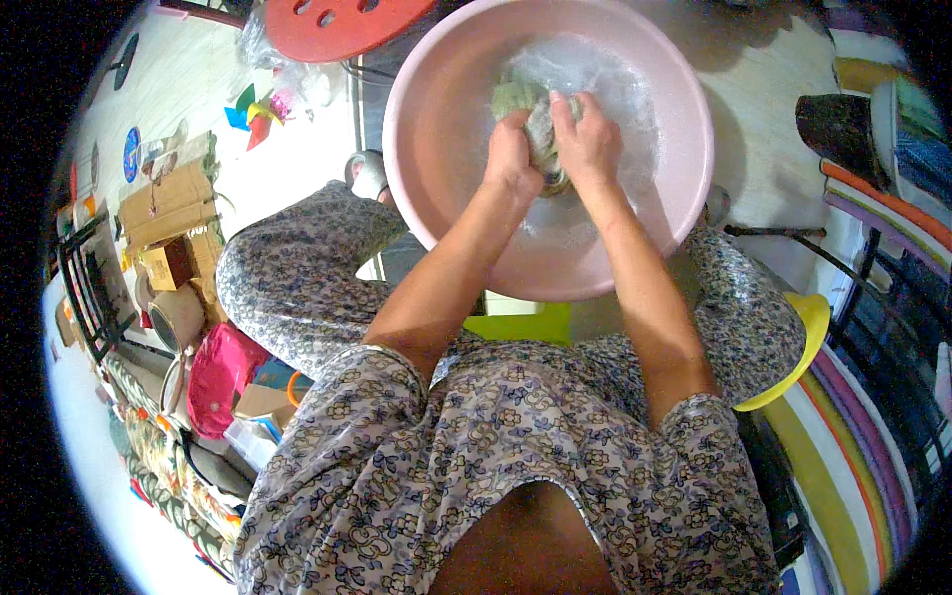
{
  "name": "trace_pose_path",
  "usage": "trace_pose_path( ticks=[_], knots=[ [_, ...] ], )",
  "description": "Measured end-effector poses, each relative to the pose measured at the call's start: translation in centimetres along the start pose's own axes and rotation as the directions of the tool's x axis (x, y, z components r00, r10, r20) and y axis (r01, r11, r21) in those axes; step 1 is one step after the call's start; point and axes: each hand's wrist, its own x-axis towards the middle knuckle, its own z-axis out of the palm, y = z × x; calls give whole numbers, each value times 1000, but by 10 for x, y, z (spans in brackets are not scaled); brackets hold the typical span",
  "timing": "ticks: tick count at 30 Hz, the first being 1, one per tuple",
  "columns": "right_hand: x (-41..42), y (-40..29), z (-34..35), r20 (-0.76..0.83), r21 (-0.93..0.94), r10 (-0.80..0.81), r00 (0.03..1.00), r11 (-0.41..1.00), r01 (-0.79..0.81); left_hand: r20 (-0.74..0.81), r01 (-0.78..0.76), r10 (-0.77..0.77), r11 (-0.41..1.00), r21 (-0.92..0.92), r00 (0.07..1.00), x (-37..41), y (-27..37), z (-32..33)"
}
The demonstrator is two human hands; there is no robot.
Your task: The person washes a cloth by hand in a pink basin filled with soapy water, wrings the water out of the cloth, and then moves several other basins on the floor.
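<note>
A large pink plastic basin (439, 141) stands before me between my knees, with soapy, foamy water (595, 71) in it. My left hand (513, 152) and my right hand (589, 141) are both low inside the basin. Between them they grip a wet, bunched greenish-grey cloth (518, 99). The left fingers are curled around its near left side. On the right side, my other hand presses in with its fingers bent over the folds. Part of the cloth is hidden under the hands.
A red stool top with holes (335, 33) is beyond the basin on the left. A toy pinwheel (255, 117), flattened cardboard (167, 204) and a small box (168, 264) lie on the floor. Striped fabric (825, 476) and a yellow rim (807, 357) are at my right.
</note>
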Motion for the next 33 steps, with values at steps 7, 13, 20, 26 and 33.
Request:
trace_pose_path(
  ticks=[7,13,20,26,33],
  knots=[
    [5,37,-3,111,-210,55,992,977,-31,106,-28,-4,954,298,994,57,17,-48],
    [-9,19,-16,211,550,-62,975,833,-66,15,5,-10,951,310,1000,64,22,-27],
    [-72,-59,-40,11,384,-502,865,801,460,190,-43,28,996,77,981,31,24,-1],
    [-28,-22,-2,-201,149,-385,901,897,416,329,-168,175,985,-51,928,3,0,-7],
    [-16,5,-34,-107,216,-437,893,866,450,342,-40,50,999,-35,938,-3,27,13]
  ],
)
